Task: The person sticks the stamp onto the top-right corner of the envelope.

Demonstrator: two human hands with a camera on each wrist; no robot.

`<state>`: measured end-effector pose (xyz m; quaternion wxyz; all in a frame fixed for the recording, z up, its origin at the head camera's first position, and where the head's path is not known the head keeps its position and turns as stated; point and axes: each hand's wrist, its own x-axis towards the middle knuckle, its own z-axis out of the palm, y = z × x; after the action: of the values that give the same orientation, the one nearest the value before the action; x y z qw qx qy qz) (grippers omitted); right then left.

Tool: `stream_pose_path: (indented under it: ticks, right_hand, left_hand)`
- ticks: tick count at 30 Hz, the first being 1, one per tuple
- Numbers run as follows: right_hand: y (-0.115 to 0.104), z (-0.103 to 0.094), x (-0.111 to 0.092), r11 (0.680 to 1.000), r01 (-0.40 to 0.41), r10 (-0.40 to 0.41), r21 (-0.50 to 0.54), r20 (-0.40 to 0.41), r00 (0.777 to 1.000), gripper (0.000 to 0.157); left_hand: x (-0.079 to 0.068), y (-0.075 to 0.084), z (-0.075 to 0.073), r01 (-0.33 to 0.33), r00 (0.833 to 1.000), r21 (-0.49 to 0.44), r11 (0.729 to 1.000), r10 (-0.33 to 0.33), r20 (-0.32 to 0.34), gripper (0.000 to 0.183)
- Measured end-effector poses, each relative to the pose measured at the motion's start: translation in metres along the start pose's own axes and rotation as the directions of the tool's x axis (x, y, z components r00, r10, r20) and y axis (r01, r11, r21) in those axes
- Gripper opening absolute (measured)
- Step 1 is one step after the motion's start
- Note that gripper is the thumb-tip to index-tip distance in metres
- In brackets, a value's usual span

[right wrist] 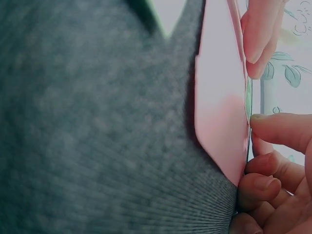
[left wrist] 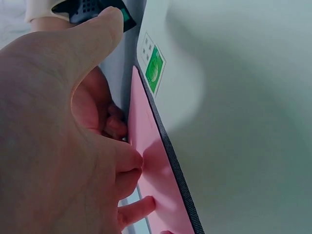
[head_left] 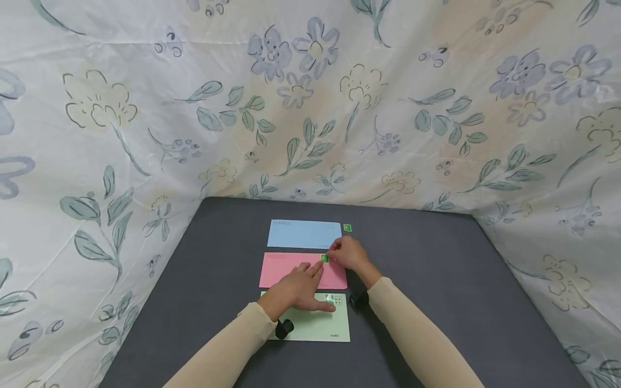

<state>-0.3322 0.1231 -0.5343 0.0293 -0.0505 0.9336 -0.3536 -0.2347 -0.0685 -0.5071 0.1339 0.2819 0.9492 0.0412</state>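
A pink envelope (head_left: 281, 272) lies between a blue one and a pale green one on the dark table. My left hand (head_left: 299, 289) reaches over the pale green envelope (head_left: 317, 327), its spread fingertips resting on the pink paper. At the pink envelope's upper right corner, my right hand (head_left: 350, 253) pinches a small green stamp (head_left: 324, 258) between thumb and fingers. The right wrist view shows the thumb (right wrist: 278, 129) right at the stamp's edge, with the other fingers curled below. Another green stamp (left wrist: 154, 69) sits at the pale green envelope's corner, near my left thumb.
The blue envelope (head_left: 304, 234) lies farthest away, with a loose green stamp (head_left: 347, 228) on the table just right of it. Flower-printed cloth (head_left: 310, 108) hangs behind and along both sides of the dark table (head_left: 436, 258).
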Motion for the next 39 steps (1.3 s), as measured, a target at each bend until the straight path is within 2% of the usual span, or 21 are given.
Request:
stream_pose_path:
  ticks: [12, 24, 29, 34, 39]
  right_hand:
    - [0.000, 0.000, 0.000, 1.000, 0.001, -0.001, 0.000, 0.002, 1.000, 0.011]
    - [0.004, -0.003, 0.002, 0.999, -0.002, 0.001, 0.054, 0.018, 1.000, 0.012]
    - [0.006, -0.005, 0.001, 0.997, 0.007, -0.007, 0.074, 0.006, 1.000, 0.013]
    - [0.008, -0.006, 0.000, 0.996, 0.019, -0.020, 0.087, 0.016, 1.000, 0.016]
    - [0.010, -0.007, 0.000, 0.993, 0.039, -0.040, 0.114, 0.005, 0.999, 0.017]
  left_hand:
    - [-0.001, -0.002, -0.001, -0.008, 1.000, -0.017, 1.000, 0.008, -0.006, 0.116]
    - [0.000, -0.010, -0.006, -0.018, 1.000, -0.049, 0.999, 0.018, 0.015, 0.117]
    - [0.003, -0.013, -0.008, -0.039, 0.999, -0.049, 0.998, 0.039, -0.003, 0.118]
    - [0.003, -0.018, -0.004, -0.073, 0.997, -0.053, 0.996, 0.072, -0.018, 0.115]
    - [0.003, -0.021, -0.006, -0.108, 0.991, -0.021, 0.994, 0.106, -0.083, 0.107]
